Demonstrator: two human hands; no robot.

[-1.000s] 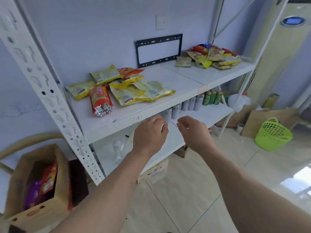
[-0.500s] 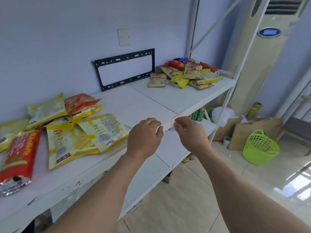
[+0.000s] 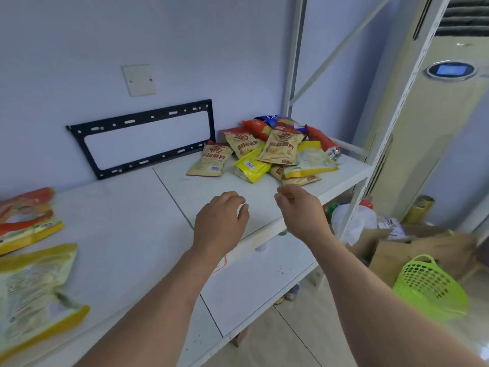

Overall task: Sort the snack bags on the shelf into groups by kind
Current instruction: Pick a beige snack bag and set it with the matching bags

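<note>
**A:** What does the head camera show?

**B:** A white metal shelf (image 3: 148, 234) seen from above. A mixed pile of snack bags (image 3: 272, 152) lies at its far right end: tan, yellow, red and one blue, overlapping each other. Another lot of yellow and red bags (image 3: 29, 260) lies at the left edge, well apart from the pile.

**A:** And the hands?

**B:** Both hover over the shelf's front edge, near the pile but touching no bag. The left hand (image 3: 221, 221) has its fingers curled round something small and white; I cannot tell what. The right hand (image 3: 299, 207) is loosely curled and holds nothing that I can see.

**A:** How would the bags handle?

**B:** Probably light, puffy and slick, with crushable contents. Pinching a flat sealed edge or corner looks safest. The tan bag (image 3: 210, 161) lying alone at the pile's left side looks easiest to lift first.

**A:** Anything else?

**B:** A black bracket (image 3: 143, 136) leans against the wall; a green basket (image 3: 431, 287) sits on the floor.
</note>
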